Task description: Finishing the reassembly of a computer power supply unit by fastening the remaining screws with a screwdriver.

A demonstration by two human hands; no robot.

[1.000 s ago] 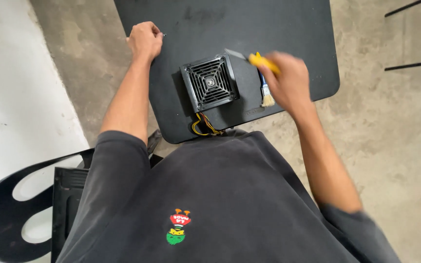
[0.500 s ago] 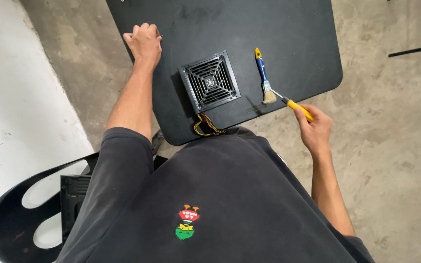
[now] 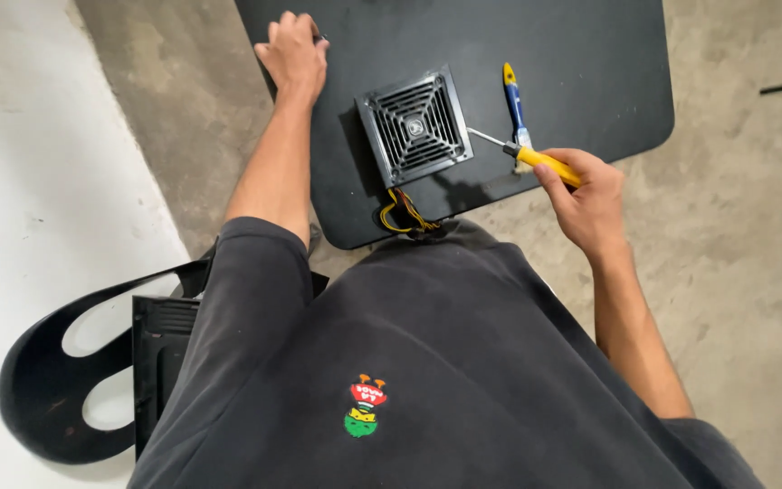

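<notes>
Now right hand (image 3: 590, 195) around screwdriver (image 3: 536, 159), tip at power supply (image 3: 414, 127).

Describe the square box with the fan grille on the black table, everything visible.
The power supply unit is a dark metal box, lying flat with its square fan grille facing up, turned slightly askew near the black table's front edge. Yellow, red and black wires spill from its near side over the edge. The screwdriver tip, held by the right hand, meets its right edge.
</notes>
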